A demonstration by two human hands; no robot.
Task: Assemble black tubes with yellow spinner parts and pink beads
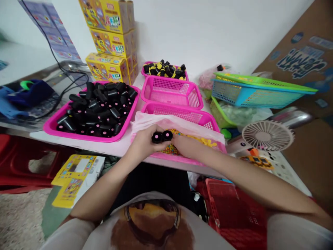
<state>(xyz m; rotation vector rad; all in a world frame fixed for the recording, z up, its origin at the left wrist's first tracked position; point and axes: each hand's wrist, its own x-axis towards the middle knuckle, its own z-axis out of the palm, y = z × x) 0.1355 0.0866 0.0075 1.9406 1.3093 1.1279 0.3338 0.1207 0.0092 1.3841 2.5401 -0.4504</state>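
Note:
My left hand (144, 140) is closed around two small black cylinders (162, 136), held side by side with their pink-dotted ends facing me. They are over the front pink basket (212, 119), which is lined with a thin whitish plastic bag (179, 123). Small multicoloured beads or candies (170, 149) lie in the bag, and yellow pieces (206, 141) are on its right side. Right beside the cylinders, my right hand (182, 143) reaches down into the bag. Its fingers are mostly hidden, so what they hold cannot be seen.
A pink tray (109, 139) full of black cylinders stands left. Behind are another pink basket (171, 100) and one with black and yellow pieces (165, 69). Yellow boxes (110, 43) are stacked at the wall. Right are green and blue baskets (249, 93) and a small fan (267, 135).

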